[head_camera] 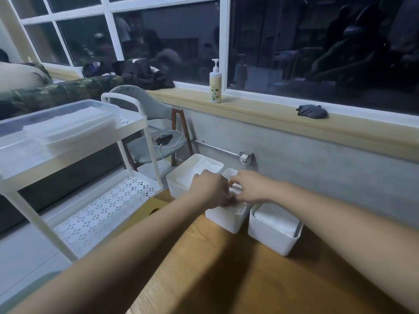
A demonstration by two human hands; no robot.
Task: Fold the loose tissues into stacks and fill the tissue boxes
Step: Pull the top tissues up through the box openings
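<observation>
**White plastic, white paper, pale wood**

A light wooden tabletop (226, 279) is occupied by three white rectangular plastic boxes. Beside it a white perforated metal cart (106, 200) is seen, its top tier carrying a clear lidded plastic bin (56, 118) with white sheets inside. Flat white tissue is held in the far-left box (176, 189) and the right box (269, 240). Over the middle box (226, 219), folded white tissues (235, 191) are gripped by the curled fingers of the left hand (210, 189) and pinched by the right hand (251, 185). On the sill, the floral label of a cream pump bottle (215, 85) is too small to be read.
</observation>
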